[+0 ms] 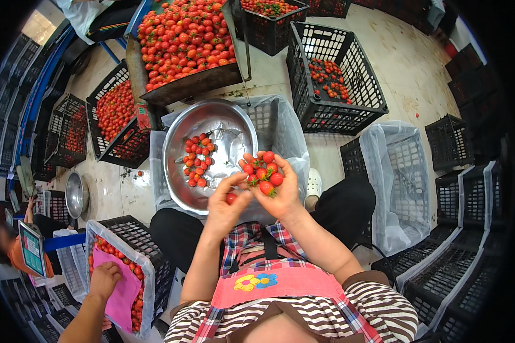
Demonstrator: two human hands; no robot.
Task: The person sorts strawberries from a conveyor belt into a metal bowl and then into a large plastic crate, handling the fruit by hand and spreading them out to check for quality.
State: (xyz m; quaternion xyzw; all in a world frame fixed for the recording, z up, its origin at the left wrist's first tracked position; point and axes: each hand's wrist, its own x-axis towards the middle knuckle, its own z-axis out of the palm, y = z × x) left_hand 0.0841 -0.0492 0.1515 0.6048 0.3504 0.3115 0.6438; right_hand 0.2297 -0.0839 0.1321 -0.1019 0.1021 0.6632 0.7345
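Several red cherry tomatoes (pixel 262 173), some with green calyxes, rest in the upturned palm of my right hand (pixel 279 201). My left hand (pixel 226 209) is beside it with one cherry tomato (pixel 231 198) held in its curled fingers, and its fingertips reach the edge of the right hand's pile. Below and to the left is a wide stainless steel bowl (pixel 171 180), with a cluster of cherry tomatoes (pixel 197 158) and loose green stems on its bottom. The bowl stands on a crate lined with clear plastic (pixel 294 145).
A metal-sided chute (pixel 193 85) heaped with tomatoes is ahead. Black plastic crates (pixel 339 113) stand around, one with a few tomatoes. A plastic-lined crate (pixel 395 184) is at right. At lower left, another person's hand (pixel 106 278) touches pink paper (pixel 122 296) over a full crate.
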